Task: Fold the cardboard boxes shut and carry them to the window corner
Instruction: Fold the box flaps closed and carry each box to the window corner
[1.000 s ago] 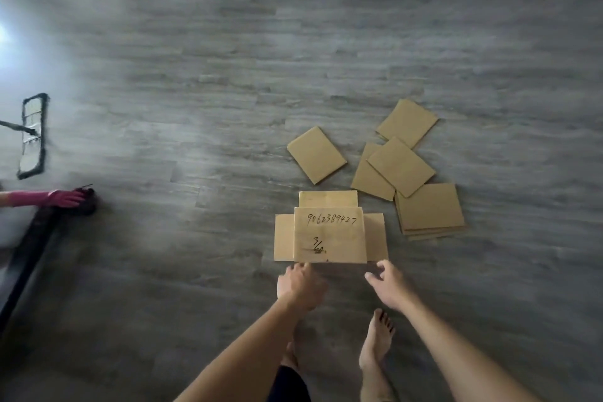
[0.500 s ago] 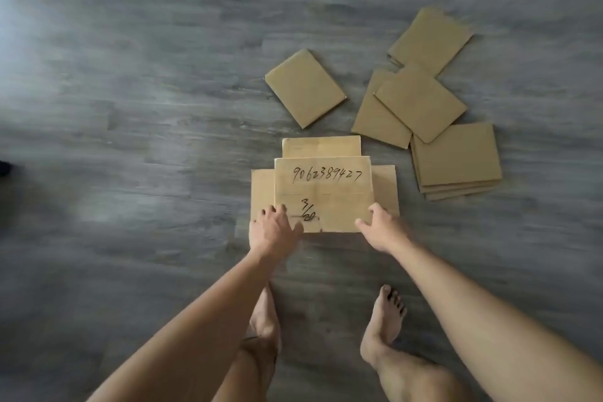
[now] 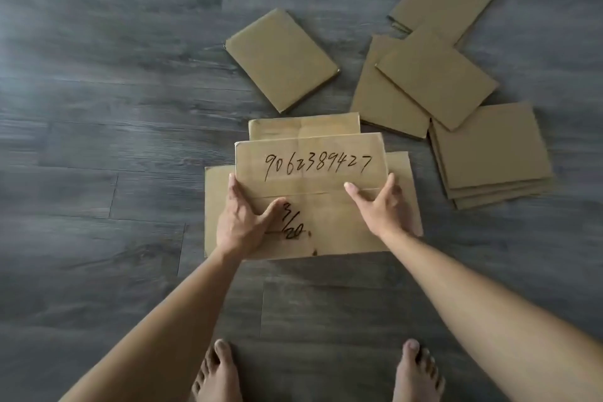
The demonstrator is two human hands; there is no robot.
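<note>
A cardboard box [image 3: 310,160] with "9062389427" and "3/20" handwritten on its top flap sits on the floor in front of me, its side flaps spread out left and right and one flap sticking out at the far side. My left hand [image 3: 238,222] grips the left edge of the top, thumb lying across the top and fingers down the side. My right hand [image 3: 381,209] grips the right edge the same way.
Several flattened cardboard boxes lie beyond: one alone [image 3: 282,59], overlapping ones [image 3: 437,78] and a small stack [image 3: 489,147] at the right. The floor is dark grey wood planks [image 3: 98,140]. My bare feet [image 3: 215,372] stand just behind the box.
I have bent closer to the box. Both hands moved from its near edge onto its left and right sides and took hold. The pink-gloved hand at the left left the view.
</note>
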